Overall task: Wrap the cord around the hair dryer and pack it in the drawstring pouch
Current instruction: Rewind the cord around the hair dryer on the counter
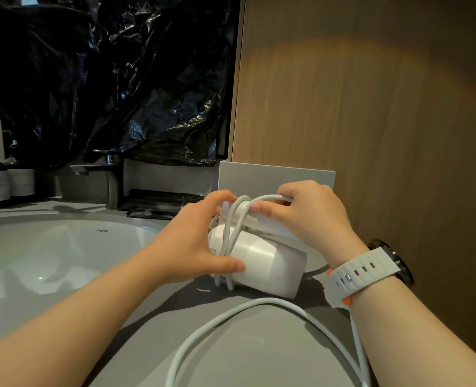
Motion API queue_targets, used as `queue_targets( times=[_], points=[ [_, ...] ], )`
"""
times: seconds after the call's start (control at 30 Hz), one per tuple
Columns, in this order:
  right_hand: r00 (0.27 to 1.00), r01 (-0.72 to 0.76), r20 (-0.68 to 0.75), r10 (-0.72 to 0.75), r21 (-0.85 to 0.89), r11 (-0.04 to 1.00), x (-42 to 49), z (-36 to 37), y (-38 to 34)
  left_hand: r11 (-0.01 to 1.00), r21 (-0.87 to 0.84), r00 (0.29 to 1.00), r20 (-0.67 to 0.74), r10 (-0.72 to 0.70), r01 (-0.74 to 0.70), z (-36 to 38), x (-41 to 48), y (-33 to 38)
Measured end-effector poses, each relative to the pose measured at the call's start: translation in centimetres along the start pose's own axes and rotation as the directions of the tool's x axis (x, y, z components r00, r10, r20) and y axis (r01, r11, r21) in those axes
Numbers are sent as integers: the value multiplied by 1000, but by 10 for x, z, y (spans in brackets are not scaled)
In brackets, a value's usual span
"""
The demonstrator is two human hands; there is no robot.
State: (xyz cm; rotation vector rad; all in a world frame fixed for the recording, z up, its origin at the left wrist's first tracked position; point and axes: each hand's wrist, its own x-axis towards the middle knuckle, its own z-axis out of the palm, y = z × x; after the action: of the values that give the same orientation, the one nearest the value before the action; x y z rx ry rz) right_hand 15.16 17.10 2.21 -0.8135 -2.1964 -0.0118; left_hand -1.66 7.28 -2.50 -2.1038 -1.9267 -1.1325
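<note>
Hair dryer (262,255) gripped by your left hand (192,238) | right hand (312,216) pinches cord (267,196) just beside left fingertips | hold tension, lay turns snug.

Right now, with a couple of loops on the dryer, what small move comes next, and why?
Probably the right hand should carry the cord down around the hair dryer for another turn while the left hand steadies it: only a few loops are on, and much slack lies on the counter.
</note>
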Motion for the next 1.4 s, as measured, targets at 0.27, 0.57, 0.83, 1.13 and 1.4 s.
queue_targets(
  times=[0.27, 0.57, 0.83, 1.13, 1.4],
  points=[
    [1000, 29, -3, -29, 38, 999, 0, -3, -3, 998, -21, 995, -78, -61, 60, 0, 12, 10],
    [973, -1, 210, -99, 428, 904, -3, -28, -2, 999, -34, 997, -79, 7, -10, -6, 6, 10],
    [917, -185, 394, -52, 538, 822, -4, -23, 9, 929, -369, 998, -59, 24, -44, -10, 0, 11],
    [902, -302, 432, -17, 657, 691, -7, -17, 23, 879, -476, 992, -124, -31, -32, -13, -3, 1],
    [803, -501, 594, 47, 631, 593, -9, -12, 37, 870, -490, 994, -110, -3, -51, -20, -6, 0]
  ],
)
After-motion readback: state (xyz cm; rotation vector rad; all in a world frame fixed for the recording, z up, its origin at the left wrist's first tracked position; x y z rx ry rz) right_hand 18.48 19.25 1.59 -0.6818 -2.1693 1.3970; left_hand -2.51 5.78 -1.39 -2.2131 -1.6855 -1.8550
